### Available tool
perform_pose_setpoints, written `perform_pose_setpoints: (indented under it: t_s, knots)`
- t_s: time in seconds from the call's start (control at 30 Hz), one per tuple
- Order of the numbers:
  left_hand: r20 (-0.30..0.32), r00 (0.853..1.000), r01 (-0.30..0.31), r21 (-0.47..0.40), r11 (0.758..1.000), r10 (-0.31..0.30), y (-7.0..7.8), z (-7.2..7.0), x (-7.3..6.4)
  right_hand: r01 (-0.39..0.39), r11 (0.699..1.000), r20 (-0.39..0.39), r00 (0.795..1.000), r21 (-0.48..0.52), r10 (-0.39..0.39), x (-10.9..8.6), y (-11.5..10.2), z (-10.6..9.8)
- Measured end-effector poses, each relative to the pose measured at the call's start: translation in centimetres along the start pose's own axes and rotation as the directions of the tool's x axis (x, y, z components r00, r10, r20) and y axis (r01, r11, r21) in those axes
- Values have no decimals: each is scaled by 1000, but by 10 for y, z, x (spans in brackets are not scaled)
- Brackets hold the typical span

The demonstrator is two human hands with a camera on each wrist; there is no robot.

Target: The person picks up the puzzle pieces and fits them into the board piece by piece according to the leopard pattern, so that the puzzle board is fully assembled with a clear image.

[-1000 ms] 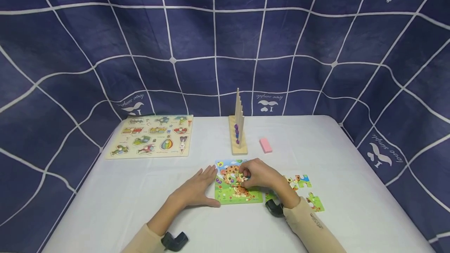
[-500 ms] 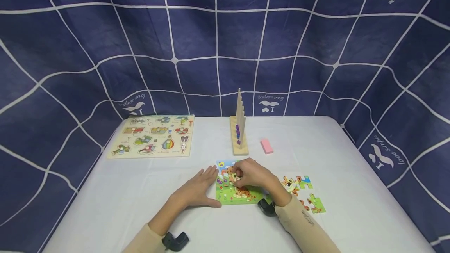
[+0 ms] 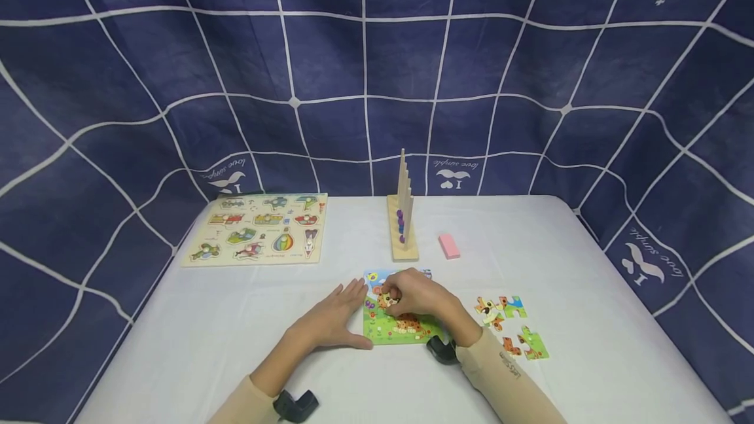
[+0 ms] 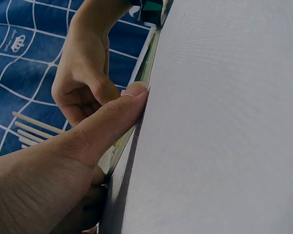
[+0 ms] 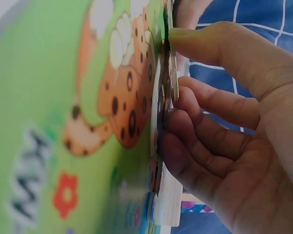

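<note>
A jigsaw puzzle board [image 3: 379, 334] with a spotted cartoon animal on green grass lies in front of me. My left hand [image 3: 330, 320] rests along its left side, fingers spread and straight; in the left wrist view the thumb [image 4: 112, 117] touches the board's edge. Over the board's upper middle, my right hand [image 3: 419, 294] pinches a thin puzzle piece [image 5: 174, 73] between thumb and fingers. That piece is seen edge-on in the right wrist view, close over the picture. Right of the board lie several loose puzzle pieces [image 3: 533, 343].
Behind the board stands a wooden peg stand [image 3: 404, 254] with upright rods and a few purple and blue beads. A pink block [image 3: 449, 247] lies to its right. At the back left is a wooden vehicle puzzle board [image 3: 253, 231]. A blue checked curtain [image 3: 330, 123] hangs behind the white table.
My right hand has moved left across the board with the puzzle piece, uncovering more of the loose pieces on the right. My left hand has stayed at the board's left side.
</note>
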State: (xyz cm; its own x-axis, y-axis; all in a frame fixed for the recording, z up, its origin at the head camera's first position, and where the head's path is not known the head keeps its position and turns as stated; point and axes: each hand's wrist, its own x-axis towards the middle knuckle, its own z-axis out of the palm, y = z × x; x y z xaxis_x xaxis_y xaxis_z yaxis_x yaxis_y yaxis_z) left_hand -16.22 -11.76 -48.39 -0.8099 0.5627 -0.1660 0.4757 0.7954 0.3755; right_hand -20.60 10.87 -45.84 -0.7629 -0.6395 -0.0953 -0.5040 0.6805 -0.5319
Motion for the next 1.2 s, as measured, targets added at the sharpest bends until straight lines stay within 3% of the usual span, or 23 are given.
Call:
perform_pose_setpoints:
  t_s: [1.2]
  knots:
    - [1, 1000, -15, 7, 1000, 15, -1, 0, -1, 10, 1000, -13, 1000, 17, -10, 2, 2, 1]
